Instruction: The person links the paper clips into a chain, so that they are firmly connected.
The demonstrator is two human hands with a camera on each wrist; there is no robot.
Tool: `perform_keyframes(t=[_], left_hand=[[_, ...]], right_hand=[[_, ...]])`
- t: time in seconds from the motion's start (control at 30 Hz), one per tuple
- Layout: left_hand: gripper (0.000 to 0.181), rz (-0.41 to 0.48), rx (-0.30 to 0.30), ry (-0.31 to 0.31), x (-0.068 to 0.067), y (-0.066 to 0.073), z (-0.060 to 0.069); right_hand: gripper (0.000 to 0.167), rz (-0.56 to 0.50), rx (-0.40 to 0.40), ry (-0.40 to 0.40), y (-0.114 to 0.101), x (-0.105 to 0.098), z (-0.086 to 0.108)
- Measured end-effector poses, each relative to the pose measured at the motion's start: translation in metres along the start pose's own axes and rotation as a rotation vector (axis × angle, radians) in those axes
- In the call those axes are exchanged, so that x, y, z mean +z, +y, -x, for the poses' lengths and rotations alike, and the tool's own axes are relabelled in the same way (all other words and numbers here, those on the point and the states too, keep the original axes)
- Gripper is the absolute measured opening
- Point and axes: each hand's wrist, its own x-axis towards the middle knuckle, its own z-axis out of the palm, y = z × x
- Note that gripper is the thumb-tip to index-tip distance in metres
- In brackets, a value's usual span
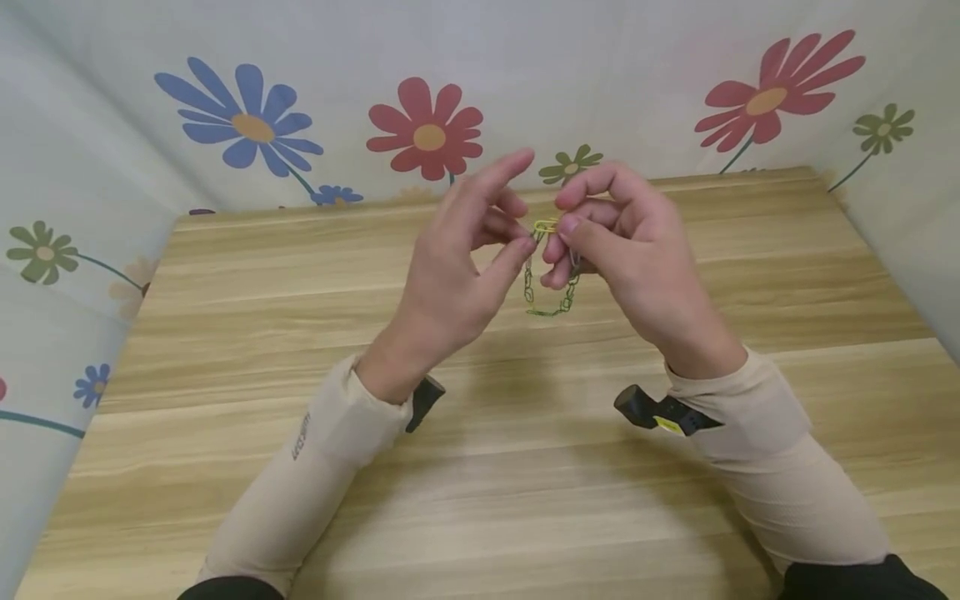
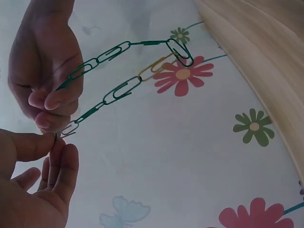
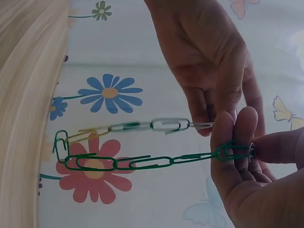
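A chain of linked paper clips (image 1: 550, 313), mostly green with a yellow one and a pale one, hangs in a loop between both hands above the table. Its one end is pinched between the thumb and a finger of my left hand (image 1: 453, 271). Fingers of my right hand (image 1: 641, 258) hold the other end, with the thumb pressing from above. A yellow paper clip (image 1: 545, 226) spans the small gap between the fingertips. In the right wrist view, green clips (image 3: 142, 162) run to the right fingers, which partly hide the last links.
Below the hands lies a wood-grain table (image 1: 300, 350). A pale curtain (image 1: 525, 75) with printed flowers stands behind it and along its sides. Each wrist wears a small black camera, one of them at the right sleeve (image 1: 667, 412).
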Motion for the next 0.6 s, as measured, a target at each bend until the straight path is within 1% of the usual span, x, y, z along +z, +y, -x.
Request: perform_keyframes(t=[0.07, 0.13, 0.23, 0.33, 0.47, 0.53, 0.6], left_hand=[[0.052, -0.09, 0.095, 0.002, 0.0002, -0.0002, -0.0009], [0.047, -0.154, 0.173, 0.004, 0.0006, 0.0001, -0.0017], [0.039, -0.211, 0.242, 0.005, 0.002, 0.0022, -0.0022], [0.032, -0.239, 0.272, 0.012, 0.0039, 0.0054, -0.0016], [0.029, -0.258, 0.282, 0.037, 0.0067, 0.0083, 0.0009], [0.026, -0.266, 0.286, 0.055, 0.0083, 0.0086, 0.0017], [0.026, -0.274, 0.291, 0.073, 0.0099, 0.0086, 0.0021]], right_hand=[[0.015, 0.03, -0.018, 0.006, -0.0003, 0.0, 0.0003], [0.015, 0.062, -0.034, 0.008, -0.0004, 0.0, 0.0009], [0.016, 0.103, -0.041, 0.012, -0.0008, 0.0002, 0.0019], [0.017, 0.109, -0.018, 0.004, -0.002, 0.0004, 0.0028], [0.018, 0.115, 0.029, -0.019, -0.0048, 0.0001, 0.0044], [0.018, 0.137, 0.05, -0.038, -0.0068, -0.0004, 0.0047], [0.019, 0.182, 0.068, -0.06, -0.0091, -0.0007, 0.0042]])
